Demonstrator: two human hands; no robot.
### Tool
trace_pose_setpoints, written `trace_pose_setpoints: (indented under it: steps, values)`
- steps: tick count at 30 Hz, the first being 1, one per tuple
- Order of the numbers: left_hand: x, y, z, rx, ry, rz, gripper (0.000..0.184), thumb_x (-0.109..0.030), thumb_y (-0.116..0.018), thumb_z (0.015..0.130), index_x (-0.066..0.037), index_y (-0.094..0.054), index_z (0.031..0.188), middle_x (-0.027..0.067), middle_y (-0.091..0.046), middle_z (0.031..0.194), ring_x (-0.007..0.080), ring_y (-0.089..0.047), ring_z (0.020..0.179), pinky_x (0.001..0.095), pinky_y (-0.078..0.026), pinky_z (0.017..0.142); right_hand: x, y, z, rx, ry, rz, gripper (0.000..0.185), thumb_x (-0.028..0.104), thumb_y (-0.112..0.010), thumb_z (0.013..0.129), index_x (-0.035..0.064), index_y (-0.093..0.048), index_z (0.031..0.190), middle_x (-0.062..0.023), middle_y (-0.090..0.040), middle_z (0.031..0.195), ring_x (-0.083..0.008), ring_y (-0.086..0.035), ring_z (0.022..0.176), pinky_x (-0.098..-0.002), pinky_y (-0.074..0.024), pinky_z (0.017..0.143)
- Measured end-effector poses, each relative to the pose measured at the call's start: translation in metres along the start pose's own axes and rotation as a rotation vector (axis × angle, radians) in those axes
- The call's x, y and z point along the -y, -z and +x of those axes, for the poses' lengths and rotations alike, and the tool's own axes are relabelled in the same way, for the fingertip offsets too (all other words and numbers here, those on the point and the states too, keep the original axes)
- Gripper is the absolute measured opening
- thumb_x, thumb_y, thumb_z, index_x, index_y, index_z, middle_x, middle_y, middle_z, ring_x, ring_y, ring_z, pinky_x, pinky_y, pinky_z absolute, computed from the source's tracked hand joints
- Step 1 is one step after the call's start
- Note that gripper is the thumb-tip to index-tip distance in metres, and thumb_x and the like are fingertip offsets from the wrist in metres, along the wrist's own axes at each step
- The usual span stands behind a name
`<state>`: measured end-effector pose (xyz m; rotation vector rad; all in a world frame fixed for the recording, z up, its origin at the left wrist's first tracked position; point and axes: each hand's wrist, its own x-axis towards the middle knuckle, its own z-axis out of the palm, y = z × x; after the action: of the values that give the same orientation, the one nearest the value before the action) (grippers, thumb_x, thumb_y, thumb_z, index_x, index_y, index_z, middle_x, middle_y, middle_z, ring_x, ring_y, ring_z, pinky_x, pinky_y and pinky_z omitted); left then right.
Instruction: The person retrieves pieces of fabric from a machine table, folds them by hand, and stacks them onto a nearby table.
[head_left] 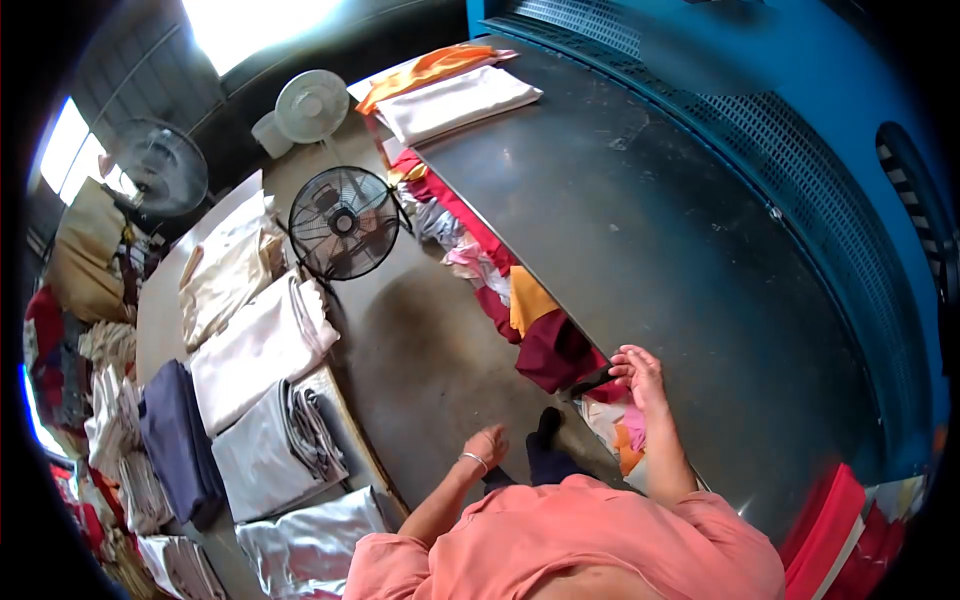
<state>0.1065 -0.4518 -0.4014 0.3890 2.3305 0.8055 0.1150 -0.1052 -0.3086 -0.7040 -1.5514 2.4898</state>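
My right hand (640, 376) is over the near edge of the dark metal table (640, 230), fingers partly bent and apart, holding nothing that I can see. Just beside its fingertips is a black object (588, 384) at the table's edge, too small to name. Below that edge hangs maroon cloth (556, 350), with a yellow-orange cloth (530, 300) next to it. My left hand (487, 447), with a bracelet at the wrist, is low over the floor in front of my body. Its fingers are curled together, with nothing visible in them.
On the left, a long table bears folded fabric: white (265, 350), grey (275, 450) and navy (180, 435). A black floor fan (343, 222) stands in the aisle. White cloth (460, 103) lies on the metal table's far end, by a blue machine (850, 120). Red fabric (825, 530) is at lower right.
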Motion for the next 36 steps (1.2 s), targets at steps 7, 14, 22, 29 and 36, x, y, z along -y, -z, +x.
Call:
trace_pose_setpoints:
  steps: [7,14,22,29,36]
  values:
    - [0.035,-0.046,0.020,0.077,0.260,-0.553,0.035,-0.026,-0.059,0.080,-0.007,-0.061,0.109,0.0147,-0.063,0.101,0.0247,-0.060,0.091,0.0338,-0.047,0.078,0.015,-0.006,0.004,0.013,-0.122,-0.030,0.024,0.024,-0.052,0.088,0.0023,-0.055,0.099,-0.0101,-0.062,0.082,-0.0162,-0.063,0.060,-0.0223,-0.0496,0.044]
    - [0.073,0.011,0.091,-0.112,0.162,0.021,0.028,-0.024,-0.049,0.078,-0.001,-0.063,0.086,0.0249,-0.060,0.088,0.0403,-0.057,0.087,0.0460,-0.045,0.074,0.028,-0.020,0.050,0.078,-0.027,-0.180,0.024,0.022,-0.051,0.090,0.0024,-0.055,0.102,-0.0095,-0.064,0.082,-0.0143,-0.062,0.063,-0.0224,-0.0501,0.051]
    - [0.014,0.011,0.100,0.080,0.309,0.098,0.034,-0.022,-0.051,0.079,-0.009,-0.060,0.109,0.0175,-0.058,0.111,0.0324,-0.055,0.103,0.0397,-0.044,0.090,0.026,-0.043,0.081,0.117,-0.125,-0.153,0.021,0.020,-0.050,0.090,0.0033,-0.056,0.102,-0.0090,-0.064,0.082,-0.0141,-0.061,0.063,-0.0226,-0.0491,0.051]
    - [0.058,0.041,0.120,0.124,0.385,-0.024,0.032,-0.018,-0.050,0.077,-0.009,-0.062,0.106,0.0154,-0.059,0.110,0.0311,-0.057,0.102,0.0387,-0.045,0.089,0.060,-0.096,0.151,0.136,-0.005,-0.224,0.022,0.020,-0.051,0.090,0.0030,-0.057,0.103,-0.0094,-0.064,0.084,-0.0142,-0.062,0.065,-0.0227,-0.0500,0.053]
    - [0.109,0.128,0.141,-0.166,0.319,-0.184,0.028,-0.018,-0.051,0.077,-0.009,-0.062,0.102,0.0170,-0.060,0.103,0.0343,-0.056,0.097,0.0418,-0.045,0.085,0.051,-0.174,0.252,0.041,0.021,-0.209,0.023,0.021,-0.051,0.090,0.0035,-0.057,0.104,-0.0084,-0.064,0.084,-0.0146,-0.061,0.065,-0.0224,-0.0496,0.056]
